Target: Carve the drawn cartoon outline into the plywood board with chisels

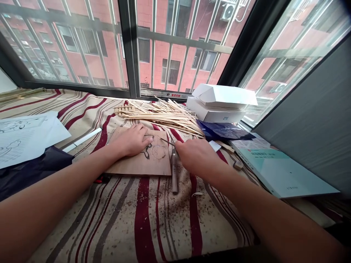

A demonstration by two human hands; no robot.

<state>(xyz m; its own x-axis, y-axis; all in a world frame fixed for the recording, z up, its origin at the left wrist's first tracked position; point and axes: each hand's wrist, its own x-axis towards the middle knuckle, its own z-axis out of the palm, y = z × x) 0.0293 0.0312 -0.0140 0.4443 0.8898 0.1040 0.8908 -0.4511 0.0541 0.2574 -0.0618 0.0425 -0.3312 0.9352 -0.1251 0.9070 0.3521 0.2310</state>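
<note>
My left hand lies flat on a thin wooden board, pressing near its right side beside a pencilled cartoon figure. My right hand is just right of the board, its fingers pinching a thin metal carving tool with the tip pointing left, over the drawing. Under my right hand, a wood-handled chisel lies on the cloth, its upper end hidden. The board sits on a red-striped cloth scattered with wood shavings.
Behind the board lies a pile of bamboo sticks. White ZTE boxes stand at the right, near dark blue paper and a book. Sketch papers lie at the left. A barred window closes off the back.
</note>
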